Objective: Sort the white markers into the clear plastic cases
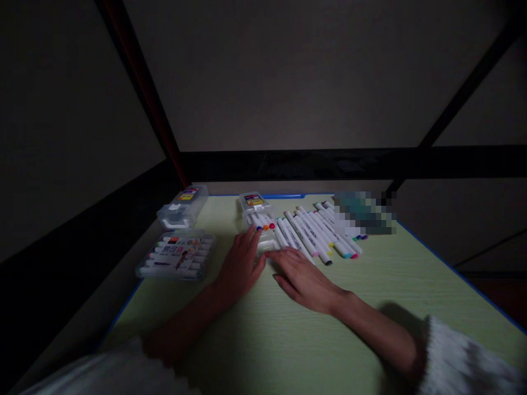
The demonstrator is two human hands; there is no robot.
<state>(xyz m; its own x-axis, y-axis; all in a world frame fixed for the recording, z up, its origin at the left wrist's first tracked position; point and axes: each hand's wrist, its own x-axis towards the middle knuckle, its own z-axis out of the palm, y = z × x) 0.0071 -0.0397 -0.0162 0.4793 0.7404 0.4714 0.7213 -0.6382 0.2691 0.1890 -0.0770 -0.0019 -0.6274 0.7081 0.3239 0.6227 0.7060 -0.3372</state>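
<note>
A clear plastic marker case (265, 240) lies open on the table, its lid with a yellow label standing at the far side. Several white markers with blue, orange and red ends (265, 226) lie inside it. My left hand (239, 262) holds the case's left side, fingers along the edge and thumb at the near corner. From the right, my right hand (302, 277) reaches in with fingers stretched, the fingertips at the case's near edge and the thumb apart. Beside it, many loose white markers (307, 233) with coloured ends lie in a slanting row.
At left stands another clear case (191, 206) with a handle and yellow label. Nearer me lies a closed case (177, 257) with markers inside. A pixelated patch hides something at the table's far right. The pale green table (263, 334) has a blue edge.
</note>
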